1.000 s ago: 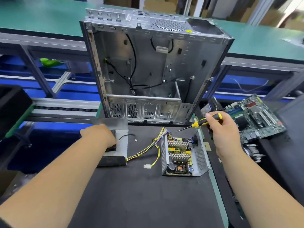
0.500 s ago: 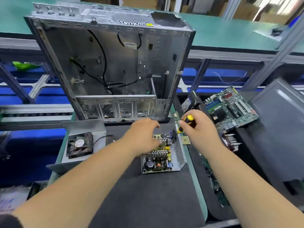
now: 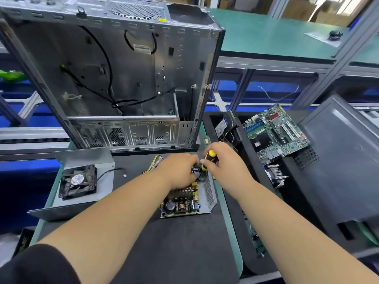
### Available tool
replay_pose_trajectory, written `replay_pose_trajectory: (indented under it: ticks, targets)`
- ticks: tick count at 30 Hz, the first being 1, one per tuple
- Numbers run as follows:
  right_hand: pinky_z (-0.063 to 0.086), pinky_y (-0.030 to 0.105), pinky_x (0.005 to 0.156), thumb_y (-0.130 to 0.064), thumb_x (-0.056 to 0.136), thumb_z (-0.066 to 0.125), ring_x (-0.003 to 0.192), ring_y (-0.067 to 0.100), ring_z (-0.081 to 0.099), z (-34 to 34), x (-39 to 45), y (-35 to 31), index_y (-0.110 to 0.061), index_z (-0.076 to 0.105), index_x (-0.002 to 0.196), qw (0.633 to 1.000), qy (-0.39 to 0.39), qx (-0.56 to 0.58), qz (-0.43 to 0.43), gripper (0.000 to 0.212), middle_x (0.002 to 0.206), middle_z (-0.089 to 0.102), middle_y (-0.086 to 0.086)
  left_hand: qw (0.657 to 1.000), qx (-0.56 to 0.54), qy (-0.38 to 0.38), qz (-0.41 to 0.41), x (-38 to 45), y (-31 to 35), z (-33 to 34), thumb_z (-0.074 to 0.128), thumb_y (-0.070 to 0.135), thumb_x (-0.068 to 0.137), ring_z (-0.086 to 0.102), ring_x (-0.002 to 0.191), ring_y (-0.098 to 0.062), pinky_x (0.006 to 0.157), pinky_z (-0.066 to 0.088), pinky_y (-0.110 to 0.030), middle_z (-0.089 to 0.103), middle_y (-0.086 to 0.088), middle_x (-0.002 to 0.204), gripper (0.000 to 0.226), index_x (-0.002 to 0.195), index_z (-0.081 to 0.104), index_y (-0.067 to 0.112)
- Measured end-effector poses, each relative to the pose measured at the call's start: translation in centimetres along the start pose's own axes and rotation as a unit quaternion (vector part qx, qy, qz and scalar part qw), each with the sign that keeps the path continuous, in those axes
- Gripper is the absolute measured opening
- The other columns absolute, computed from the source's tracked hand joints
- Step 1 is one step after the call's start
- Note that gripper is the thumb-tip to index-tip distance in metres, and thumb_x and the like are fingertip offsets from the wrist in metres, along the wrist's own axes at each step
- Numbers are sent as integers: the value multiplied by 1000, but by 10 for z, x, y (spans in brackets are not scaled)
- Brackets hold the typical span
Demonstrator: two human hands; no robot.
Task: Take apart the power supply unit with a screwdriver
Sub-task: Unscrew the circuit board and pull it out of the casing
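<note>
**A:** Item one, right fingers [image 3: 205, 161]. State?

**B:** Curled round the screwdriver [image 3: 209, 158], yellow-and-black handle held near upright, shaft pointing down into the far end of the power supply unit [image 3: 189, 198]. The tip is hidden behind your knuckles, so I cannot tell whether it sits in a screw head.

**A:** Item two, left fingers [image 3: 191, 160].

**B:** Bent down over the far end of the circuit board, right beside the screwdriver shaft. They seem to pinch or steady something among the black leads there; exactly what is covered by the left hand [image 3: 178, 171] itself.

**A:** Item three, the unit.

**B:** Lid off, board exposed in its open metal tray, perforated side wall on the right. It lies on the dark counter [image 3: 174, 247] just in front of the empty computer case [image 3: 114, 78]. The yellow wire bundle [image 3: 153, 163] trails out to the left. The removed cover with its fan [image 3: 79, 182] sits well apart at the left edge.

**A:** Step in hand?

**B:** By my reading, you are on the fasteners at the board's far end, so the board can leave the tray. Next move calls for the tip seated square in the screw, downward pressure, and your left hand holding the board against turning.

**A:** Item four, wrists and arms.

**B:** Right hand [image 3: 223, 162] with the wrist cocked over the handle; both forearms reach forward and converge over the unit.
</note>
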State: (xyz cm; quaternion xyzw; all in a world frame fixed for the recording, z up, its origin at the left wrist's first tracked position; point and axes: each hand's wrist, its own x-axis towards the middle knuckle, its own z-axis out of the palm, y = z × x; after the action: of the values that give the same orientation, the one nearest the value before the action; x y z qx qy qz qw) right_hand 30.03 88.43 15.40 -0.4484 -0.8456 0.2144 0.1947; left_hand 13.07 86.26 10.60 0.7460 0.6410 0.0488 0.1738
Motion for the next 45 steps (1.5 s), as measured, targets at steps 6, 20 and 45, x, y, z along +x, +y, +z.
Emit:
replay_pose_trajectory:
  ticks: [6, 20, 45]
  targets:
    - [41, 27, 73, -27, 93, 67, 85, 12, 50, 3, 3, 1, -20, 57, 101, 1000, -5, 4, 9, 14, 101, 53, -6, 999, 29, 19, -14, -1, -1, 9, 52, 38, 87, 55, 107, -27, 85, 39, -36, 60, -5, 112, 35, 116, 54, 19]
    - [44, 27, 76, -27, 94, 67, 87, 12, 52, 0, 1, 3, -22, 56, 99, 1000, -6, 8, 16, 13, 102, 53, -5, 999, 22, 25, 2, 1, -5, 10, 58, 37, 83, 54, 105, -24, 85, 41, -35, 60, -1, 109, 33, 113, 56, 23]
    - [47, 34, 79, -26, 92, 68, 89, 15, 52, 4, 3, 4, -19, 57, 99, 1000, -14, -14, -22, 14, 101, 52, -5, 999, 13, 40, 6, 1, -5, 10, 59, 34, 81, 54, 99, -24, 83, 40, -35, 59, -1, 103, 26, 104, 55, 22]
